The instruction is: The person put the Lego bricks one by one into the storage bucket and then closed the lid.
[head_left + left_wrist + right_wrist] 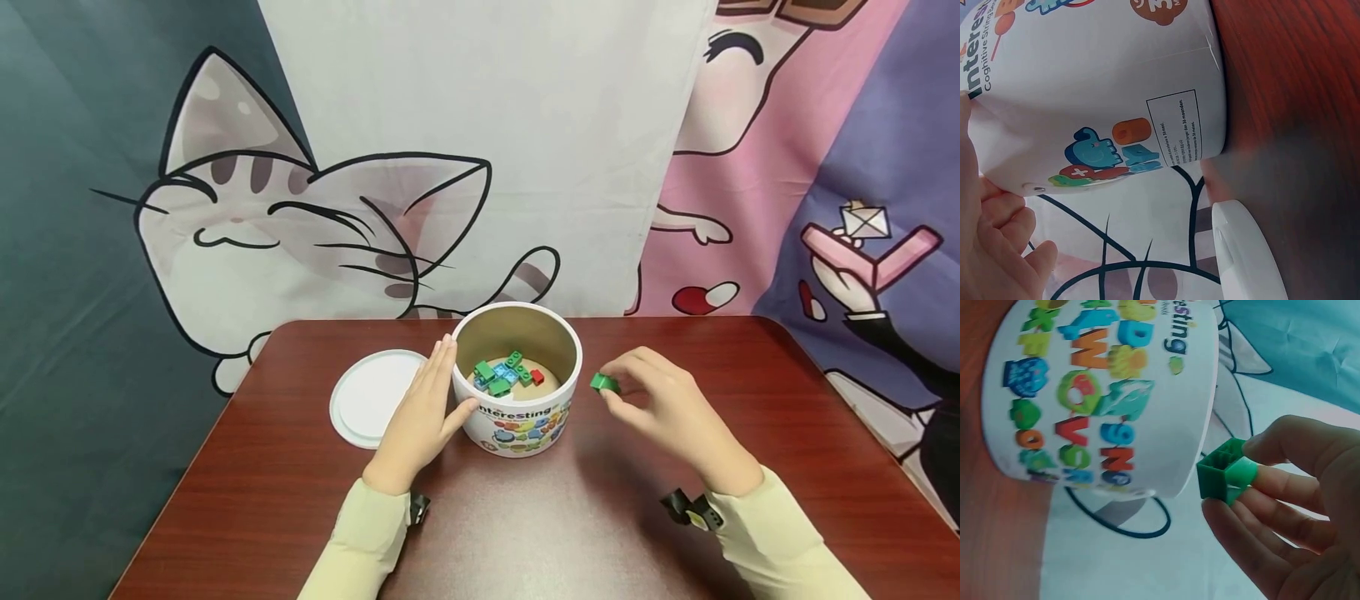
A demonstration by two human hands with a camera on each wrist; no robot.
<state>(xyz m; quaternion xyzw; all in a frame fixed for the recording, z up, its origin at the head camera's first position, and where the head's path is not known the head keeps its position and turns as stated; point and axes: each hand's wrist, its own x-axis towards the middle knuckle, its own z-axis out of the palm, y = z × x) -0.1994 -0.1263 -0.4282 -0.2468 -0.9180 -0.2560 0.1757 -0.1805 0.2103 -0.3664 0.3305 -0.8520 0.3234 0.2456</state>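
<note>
A white round tub [517, 429] with colourful printing stands on the table, its top uncovered. Inside it lie several green, blue and red toy bricks [501, 379]. My left hand [420, 417] rests against the tub's left side with fingers extended; in the left wrist view its fingertips touch the printed wall. To the right of the tub, my right hand [667, 408] pinches a green toy brick [1225, 470] between thumb and fingers. The brick is held above the table, apart from the tub, and its hollow underside shows in the right wrist view.
A white round lid [375, 400] lies on the brown table [510, 533] left of the tub, partly behind the left hand. Behind the table hangs a cloth [480, 100] printed with cartoon figures. Dark straps [693, 510] sit at the wrists.
</note>
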